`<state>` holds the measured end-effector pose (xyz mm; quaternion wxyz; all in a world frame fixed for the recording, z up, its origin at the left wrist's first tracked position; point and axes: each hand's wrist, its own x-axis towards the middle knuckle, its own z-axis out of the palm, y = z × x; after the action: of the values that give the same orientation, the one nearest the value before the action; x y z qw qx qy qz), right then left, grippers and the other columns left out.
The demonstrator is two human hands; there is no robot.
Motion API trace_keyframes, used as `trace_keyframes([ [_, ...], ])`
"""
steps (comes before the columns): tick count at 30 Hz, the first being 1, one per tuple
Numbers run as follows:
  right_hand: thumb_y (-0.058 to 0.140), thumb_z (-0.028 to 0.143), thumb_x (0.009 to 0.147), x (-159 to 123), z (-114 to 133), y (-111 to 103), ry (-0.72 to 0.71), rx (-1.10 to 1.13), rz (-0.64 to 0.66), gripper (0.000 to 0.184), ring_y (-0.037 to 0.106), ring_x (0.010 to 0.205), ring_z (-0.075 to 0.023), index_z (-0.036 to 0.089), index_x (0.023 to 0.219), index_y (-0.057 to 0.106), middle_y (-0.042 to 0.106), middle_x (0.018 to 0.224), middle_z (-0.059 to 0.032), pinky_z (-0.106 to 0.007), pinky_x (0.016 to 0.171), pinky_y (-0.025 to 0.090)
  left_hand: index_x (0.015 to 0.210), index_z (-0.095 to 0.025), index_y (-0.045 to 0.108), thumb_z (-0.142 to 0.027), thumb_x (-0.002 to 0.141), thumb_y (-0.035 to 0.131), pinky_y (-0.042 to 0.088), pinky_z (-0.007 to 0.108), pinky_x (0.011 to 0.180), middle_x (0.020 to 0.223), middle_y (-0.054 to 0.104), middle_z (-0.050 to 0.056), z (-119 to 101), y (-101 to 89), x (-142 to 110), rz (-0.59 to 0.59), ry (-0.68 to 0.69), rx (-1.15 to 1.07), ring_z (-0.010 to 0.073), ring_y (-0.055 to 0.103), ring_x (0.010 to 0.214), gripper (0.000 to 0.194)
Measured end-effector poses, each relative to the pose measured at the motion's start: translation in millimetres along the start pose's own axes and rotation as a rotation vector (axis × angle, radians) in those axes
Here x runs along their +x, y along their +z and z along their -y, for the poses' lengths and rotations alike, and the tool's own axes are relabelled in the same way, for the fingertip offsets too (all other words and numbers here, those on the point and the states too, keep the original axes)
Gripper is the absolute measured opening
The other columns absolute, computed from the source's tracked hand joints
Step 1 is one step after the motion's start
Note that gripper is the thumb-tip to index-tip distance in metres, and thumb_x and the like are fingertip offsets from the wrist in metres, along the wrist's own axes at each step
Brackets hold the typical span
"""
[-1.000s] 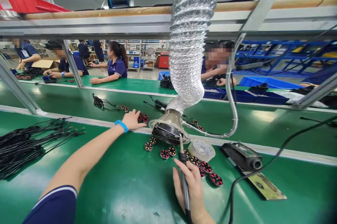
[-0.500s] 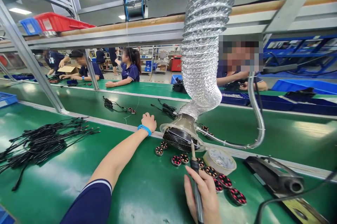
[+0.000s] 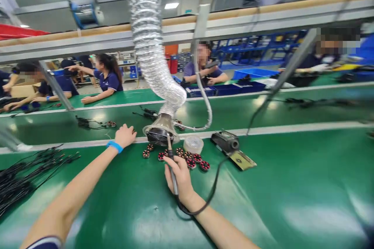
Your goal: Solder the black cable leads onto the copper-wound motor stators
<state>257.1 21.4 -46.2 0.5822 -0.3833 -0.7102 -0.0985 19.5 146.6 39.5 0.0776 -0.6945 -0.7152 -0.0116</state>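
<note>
My right hand [image 3: 180, 177] is wrapped around a soldering iron [image 3: 174, 181], its tip pointing up and away toward the fume extractor hood [image 3: 163, 126]. Just beyond that hand lie several small round motor stators with copper and red windings [image 3: 205, 166], beside a roll of clear tape [image 3: 193, 145]. My left hand [image 3: 125, 136], with a blue wristband [image 3: 115, 147], reaches out over the pale strip at the bench's far edge, left of the hood. Its fingers are curled, and a small brownish thing shows at the fingertips, too blurred to name.
A heap of black cables [image 3: 20, 184] lies on the green bench at left. The soldering iron stand [image 3: 226, 142] is right of the tape, and the iron's cord [image 3: 214, 186] loops over my right forearm. Silver ducting [image 3: 149, 46] hangs overhead. Co-workers sit across the line.
The view has swung right and shows more of the bench there. My left hand is still stretched out, with something brownish now visible at its fingertips. My right hand keeps hold of the soldering iron.
</note>
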Motion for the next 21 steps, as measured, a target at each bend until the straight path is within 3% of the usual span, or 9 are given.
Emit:
trace_keyframes([
  [4,0.051,0.01,0.09,4.6,4.1,-1.9,-0.023,0.009,-0.006,0.037,0.062,0.09,-0.0184,0.024,0.124,0.061,0.062,0.098,-0.0073,-0.034,0.077,0.057,0.118,-0.023,0.063,-0.046,0.096,0.038,0.05,0.041,0.086,0.116,0.057,0.014,-8.4,11.8,-37.8,0.042,0.27,0.03,0.0299,0.059,0.107,0.04],
  [9,0.051,0.009,0.089,5.8,8.0,-1.9,-0.054,-0.013,-0.026,0.035,0.058,0.089,-0.0191,0.021,0.121,0.062,0.059,0.098,-0.008,-0.035,0.077,0.055,0.139,-0.028,0.049,-0.04,0.092,0.047,0.05,0.037,0.098,0.138,0.052,0.009,-38.7,22.1,-64.6,0.042,0.512,-0.157,0.0257,0.05,0.126,0.049],
  [16,0.058,0.018,0.089,4.2,8.8,3.3,-0.147,-0.049,0.082,0.026,0.057,0.094,-0.0207,0.023,0.112,0.068,0.06,0.096,-0.0071,-0.033,0.078,0.052,0.138,-0.033,0.054,-0.031,0.089,0.046,0.051,0.041,0.101,0.142,0.056,0.004,-77.9,37.8,-84.9,0.05,0.608,-0.216,0.0286,0.047,0.133,0.05],
  [21,0.06,0.023,0.09,2.9,1.7,12.1,-0.171,-0.168,0.097,0.028,0.054,0.09,-0.0197,0.028,0.117,0.068,0.056,0.095,-0.0058,-0.036,0.083,0.051,0.144,-0.061,0.035,-0.023,0.075,0.045,0.051,0.043,0.103,0.122,0.069,-0.014,-111.8,56.4,-87.7,0.031,0.588,-0.313,0.0275,0.063,0.116,0.08],
])
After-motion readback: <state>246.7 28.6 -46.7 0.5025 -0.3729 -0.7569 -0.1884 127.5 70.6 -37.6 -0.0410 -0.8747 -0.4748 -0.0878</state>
